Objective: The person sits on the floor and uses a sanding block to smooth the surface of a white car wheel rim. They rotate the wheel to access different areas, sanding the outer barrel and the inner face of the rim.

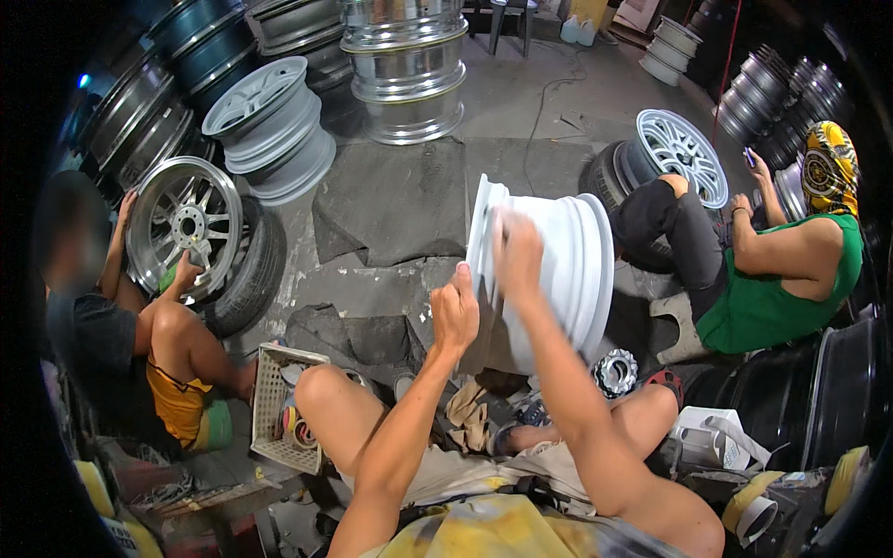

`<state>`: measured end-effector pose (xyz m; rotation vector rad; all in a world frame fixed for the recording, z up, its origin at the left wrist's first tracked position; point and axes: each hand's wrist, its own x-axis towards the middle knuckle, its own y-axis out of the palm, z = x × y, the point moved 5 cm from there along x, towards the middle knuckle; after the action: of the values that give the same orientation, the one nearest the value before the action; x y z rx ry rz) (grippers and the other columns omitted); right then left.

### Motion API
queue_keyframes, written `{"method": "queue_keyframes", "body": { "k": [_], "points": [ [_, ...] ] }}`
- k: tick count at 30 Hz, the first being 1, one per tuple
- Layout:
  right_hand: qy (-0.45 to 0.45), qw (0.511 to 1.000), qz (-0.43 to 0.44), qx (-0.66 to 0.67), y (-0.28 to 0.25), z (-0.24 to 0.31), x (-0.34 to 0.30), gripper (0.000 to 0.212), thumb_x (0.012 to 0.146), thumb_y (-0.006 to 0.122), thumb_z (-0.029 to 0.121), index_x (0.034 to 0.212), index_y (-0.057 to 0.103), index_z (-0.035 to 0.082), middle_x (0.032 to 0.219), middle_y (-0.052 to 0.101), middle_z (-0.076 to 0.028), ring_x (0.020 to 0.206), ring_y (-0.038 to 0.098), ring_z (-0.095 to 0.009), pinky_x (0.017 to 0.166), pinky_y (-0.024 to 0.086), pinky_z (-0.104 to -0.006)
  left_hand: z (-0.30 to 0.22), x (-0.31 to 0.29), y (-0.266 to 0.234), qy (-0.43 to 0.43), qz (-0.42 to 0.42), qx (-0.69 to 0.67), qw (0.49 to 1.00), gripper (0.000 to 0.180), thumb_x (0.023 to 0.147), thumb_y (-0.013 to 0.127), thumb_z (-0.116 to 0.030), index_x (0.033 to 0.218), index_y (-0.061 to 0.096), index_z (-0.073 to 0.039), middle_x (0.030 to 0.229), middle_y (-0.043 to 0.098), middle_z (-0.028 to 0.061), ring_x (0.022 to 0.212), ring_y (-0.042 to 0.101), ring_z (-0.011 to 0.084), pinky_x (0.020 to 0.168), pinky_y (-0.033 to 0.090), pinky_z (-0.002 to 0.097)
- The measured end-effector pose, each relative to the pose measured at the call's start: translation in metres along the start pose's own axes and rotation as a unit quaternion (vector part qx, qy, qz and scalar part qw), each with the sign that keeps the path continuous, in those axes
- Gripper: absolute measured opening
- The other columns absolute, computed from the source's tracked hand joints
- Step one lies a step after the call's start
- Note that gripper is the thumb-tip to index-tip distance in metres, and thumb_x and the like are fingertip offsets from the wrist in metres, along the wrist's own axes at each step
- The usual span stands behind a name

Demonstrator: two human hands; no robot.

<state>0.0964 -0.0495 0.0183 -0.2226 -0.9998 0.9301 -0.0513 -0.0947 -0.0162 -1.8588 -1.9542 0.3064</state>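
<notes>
A pale white-grey wheel rim (558, 270) stands on its edge in front of me, its barrel facing right. My left hand (455, 312) is closed on the near left lip of the rim, thumb pointing up. My right hand (517, 253) is over the barrel near that same lip, its fingers curled and smeared by motion. Whether anything is held under those fingers I cannot make out. Brown crumpled cloth or paper (468, 409) lies below the rim, between my legs.
To the left, a person holds a silver rim (186, 223) against a tyre (251, 279). A person in green sits at right beside another rim (684, 158). A cream basket (263, 409) stands by my left knee. Stacked rims (405, 84) line the back.
</notes>
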Motion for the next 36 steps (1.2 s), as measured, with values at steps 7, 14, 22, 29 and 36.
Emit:
{"method": "queue_keyframes", "body": {
  "k": [7,14,22,29,36],
  "points": [
    [0.167,0.972,0.145,-0.081,0.029,-0.100,0.088,0.037,0.093,0.060,0.030,0.085,0.074,-0.003,0.093,0.070,-0.027,0.091,0.069,-0.044,0.082,0.054,-0.0508,-0.022,0.029,0.015,0.047,-0.011,-0.004,0.999,0.071,0.109,0.033,-0.041,0.066,0.058,0.011,0.059,0.051,0.0322,0.052,0.052,0.0463,0.058,0.038,0.0540],
    [-0.109,0.988,-0.004,-0.110,-0.037,0.025,-0.072,0.027,0.090,0.063,0.009,0.116,0.071,0.002,0.127,0.065,-0.015,0.125,0.057,-0.033,0.106,0.042,-0.0481,-0.009,0.045,0.008,0.052,-0.044,0.010,0.998,0.067,0.108,0.034,-0.041,0.078,0.066,0.010,0.068,0.059,0.0333,0.065,0.061,0.0513,0.062,0.044,0.0557],
    [0.108,0.932,0.310,-0.156,0.017,-0.173,0.101,0.034,0.097,0.055,0.034,0.100,0.075,0.006,0.098,0.072,-0.022,0.094,0.067,-0.042,0.084,0.053,-0.0497,-0.027,0.016,0.027,0.071,-0.005,0.007,0.997,0.059,0.105,0.047,-0.039,0.070,0.062,0.007,0.066,0.057,0.0324,0.062,0.060,0.0498,0.060,0.042,0.0557],
    [-0.143,0.958,0.097,-0.228,-0.040,0.011,-0.069,0.042,0.092,0.061,0.017,0.134,0.064,0.018,0.147,0.054,-0.003,0.141,0.042,-0.030,0.114,0.031,-0.0535,-0.012,0.083,0.015,0.051,-0.058,0.084,0.993,0.066,0.104,0.043,-0.045,0.071,0.065,0.008,0.076,0.063,0.0333,0.075,0.063,0.0522,0.071,0.047,0.0584],
    [-0.088,0.962,0.086,-0.246,-0.030,-0.039,0.011,0.033,0.094,0.061,0.024,0.125,0.068,0.014,0.127,0.066,-0.015,0.119,0.061,-0.032,0.102,0.043,-0.0498,-0.013,0.057,0.018,0.036,-0.033,0.082,0.995,0.062,0.103,0.045,-0.042,0.074,0.066,0.008,0.076,0.063,0.0341,0.076,0.064,0.0520,0.072,0.047,0.0592]
  ]
}}
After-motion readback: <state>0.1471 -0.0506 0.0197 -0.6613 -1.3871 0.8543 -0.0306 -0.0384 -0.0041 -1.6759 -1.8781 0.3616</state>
